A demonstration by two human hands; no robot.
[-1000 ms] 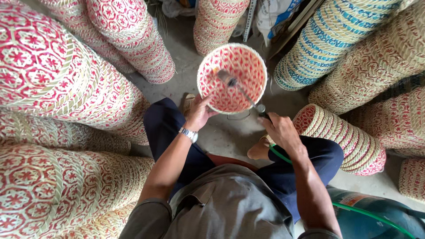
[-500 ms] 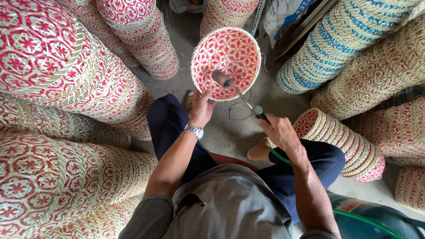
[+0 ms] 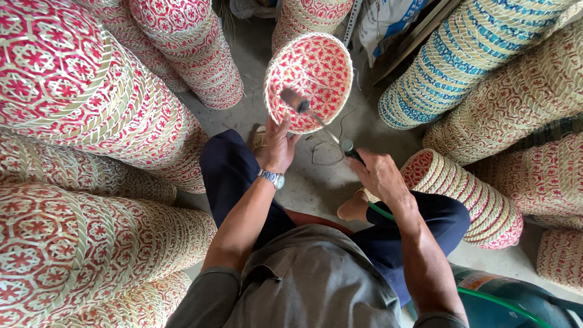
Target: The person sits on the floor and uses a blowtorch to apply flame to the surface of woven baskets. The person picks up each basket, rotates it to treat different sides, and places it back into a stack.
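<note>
Grey concrete floor [image 3: 316, 182] shows between the tall stacks that ring us where we sit. At the middle of it all is the woven basket [image 3: 308, 82], round and bowl-shaped, its hollow turned up towards us, patterned in red and pale straw with a light rim. Our left hand [image 3: 278, 146] grips it by the lower edge, fingers closed on the rim, so the basket stands tilted just above and beyond that hand, held off the floor in front of our knees. Our right hand [image 3: 379, 176] is closed around the dark handle of a torch wand [image 3: 316, 118]; its thin rod runs up and left from the fist, and the nozzle end sits inside the basket's hollow, over the weave. A green hose [image 3: 504, 300] trails from below the right hand towards a green gas cylinder [image 3: 516, 304] at our right side. A metal wristwatch [image 3: 271, 178] sits on the left wrist. Around us lie stacks of red-and-straw baskets [image 3: 79, 109] on the left, and a blue-and-straw stack [image 3: 449, 67] at upper right.
</note>
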